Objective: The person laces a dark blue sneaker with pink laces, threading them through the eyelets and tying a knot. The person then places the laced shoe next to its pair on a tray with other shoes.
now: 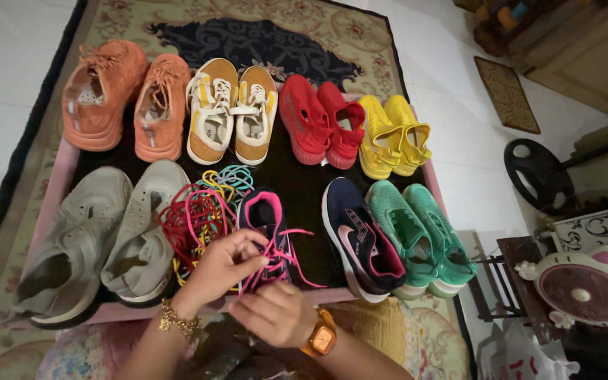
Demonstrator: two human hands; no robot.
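Lacing under way, head view: left hand [223, 266] and right hand [274, 312] both pinch the pink lace [284, 255] of the navy shoe [265, 219], partly threaded. Its mate [360, 239] lies right of it, unlaced; loose laces [198, 218] piled to its left. No labels legible.

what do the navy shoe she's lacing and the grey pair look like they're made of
Navy shoe: seemingly knit fabric, matte, with soft pink lining at the collar; the pink lace looks woven. Grey pair: smooth, matte, possibly moulded foam or synthetic leather, unclear.
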